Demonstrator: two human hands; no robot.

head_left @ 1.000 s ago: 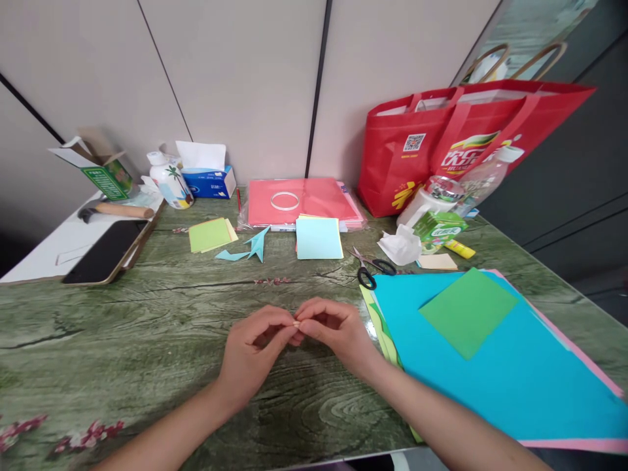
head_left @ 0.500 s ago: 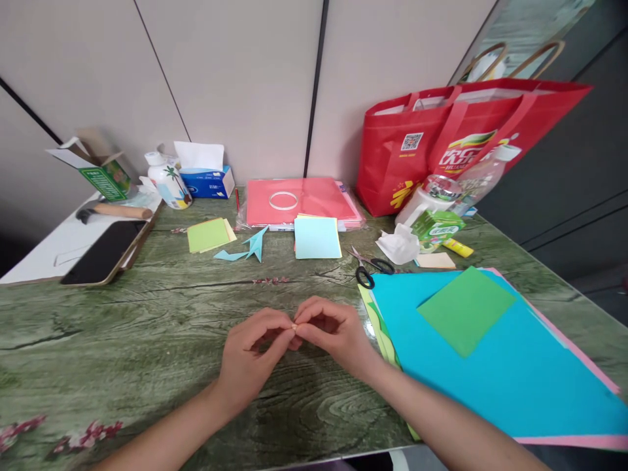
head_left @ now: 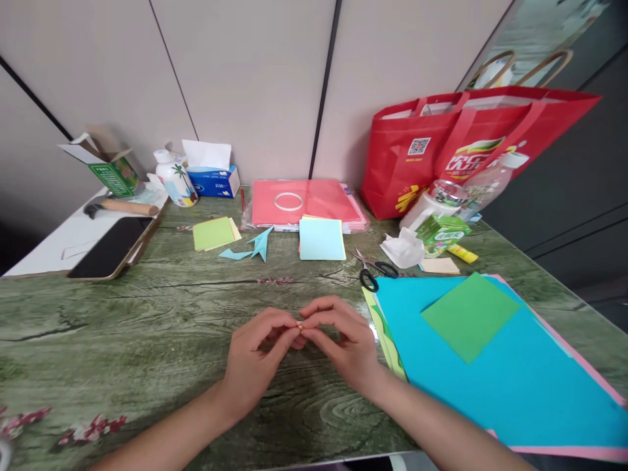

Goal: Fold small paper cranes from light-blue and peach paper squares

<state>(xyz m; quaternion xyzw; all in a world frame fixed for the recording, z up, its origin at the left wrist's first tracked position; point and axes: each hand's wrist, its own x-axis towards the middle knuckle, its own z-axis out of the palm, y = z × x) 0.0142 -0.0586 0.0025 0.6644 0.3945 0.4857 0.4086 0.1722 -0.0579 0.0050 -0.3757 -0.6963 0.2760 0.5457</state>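
Observation:
Over the middle of the table, my left hand (head_left: 261, 347) and my right hand (head_left: 346, 337) meet at their fingertips. Between both thumbs and forefingers is a tiny pale piece (head_left: 299, 326), too small to name and mostly covered by the fingers. Both hands are closed in a pinch around it. Beyond them lie a folded light-blue paper shape (head_left: 259, 245) and a stack of light-blue paper squares (head_left: 322, 239). Black-handled scissors (head_left: 373, 268) rest to the right, partly open, by the large blue sheet (head_left: 490, 392).
A green paper square (head_left: 471, 317) lies on the blue sheet. Behind stand a red bag (head_left: 402, 157), a green packet (head_left: 441, 234), a tissue box (head_left: 213, 182) and a white bottle (head_left: 175, 180). A phone (head_left: 112, 248) and a hammer (head_left: 130, 207) lie at the left.
The view has shifted slightly, so everything sits a little farther right. My right hand's fingers have lifted and spread somewhat; both hands still pinch at the same place.

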